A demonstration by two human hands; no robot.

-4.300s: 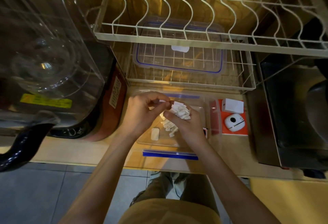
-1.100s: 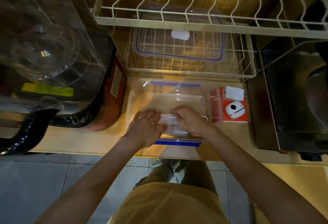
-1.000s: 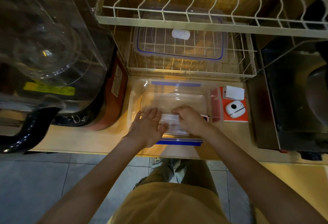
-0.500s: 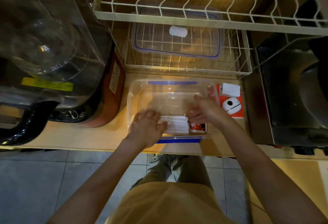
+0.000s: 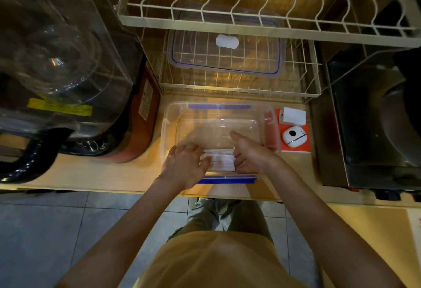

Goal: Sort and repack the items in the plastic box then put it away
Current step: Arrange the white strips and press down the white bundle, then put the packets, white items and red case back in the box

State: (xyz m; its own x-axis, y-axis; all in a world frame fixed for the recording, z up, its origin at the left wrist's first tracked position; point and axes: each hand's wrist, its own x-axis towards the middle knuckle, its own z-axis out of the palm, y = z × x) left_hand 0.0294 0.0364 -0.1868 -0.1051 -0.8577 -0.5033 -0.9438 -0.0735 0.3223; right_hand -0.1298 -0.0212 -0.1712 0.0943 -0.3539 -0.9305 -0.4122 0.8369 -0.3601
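Wire dish rack (image 5: pixel 239 87) behind; dark appliance (image 5: pixel 376 116) right.

A single head-worn view was aimed steeply downward and forward, close over the counter (image 5: pixel 114 173), with the dish rack (image 5: pixel 239 17) framed along the top.

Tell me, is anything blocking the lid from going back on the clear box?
Yes. Both hands, left hand and right hand, reach into the open plastic box, pressing the white packets together. The lid lies apart in the wire rack, with a small white piece on it.
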